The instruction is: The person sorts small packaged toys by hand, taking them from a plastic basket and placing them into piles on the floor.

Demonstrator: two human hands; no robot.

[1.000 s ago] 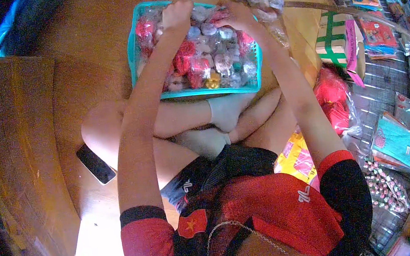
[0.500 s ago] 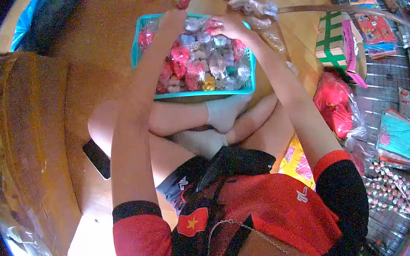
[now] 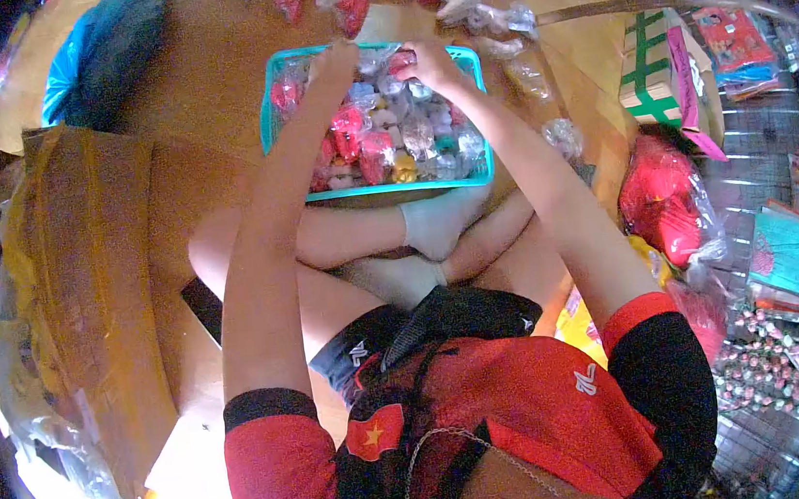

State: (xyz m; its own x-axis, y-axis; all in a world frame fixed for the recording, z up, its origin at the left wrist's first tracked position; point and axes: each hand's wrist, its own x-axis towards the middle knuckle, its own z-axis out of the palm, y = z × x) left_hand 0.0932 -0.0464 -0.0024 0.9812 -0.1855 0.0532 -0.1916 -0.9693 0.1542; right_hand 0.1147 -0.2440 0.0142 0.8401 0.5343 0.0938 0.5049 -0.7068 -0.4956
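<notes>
A turquoise plastic basket (image 3: 397,188) stands on the floor in front of my crossed legs. It is filled with small clear-wrapped packets (image 3: 385,115) in red, white, grey and one yellow. My left hand (image 3: 335,65) is over the far left part of the basket, its back towards me and its fingers hidden. Over the far side, my right hand (image 3: 431,64) has thumb and fingers pinched round a small red plastic-wrapped packet (image 3: 401,60).
More wrapped packets (image 3: 466,4) lie on the floor beyond the basket. To the right stand a taped cardboard box (image 3: 646,73) and a bag of red items (image 3: 662,197). Flattened cardboard (image 3: 98,301) lies left, near a dark phone (image 3: 203,304).
My left hand has drawn back from the far rim to over the packets. My right hand stays at the far side with the red packet. The whole view has shifted slightly.
</notes>
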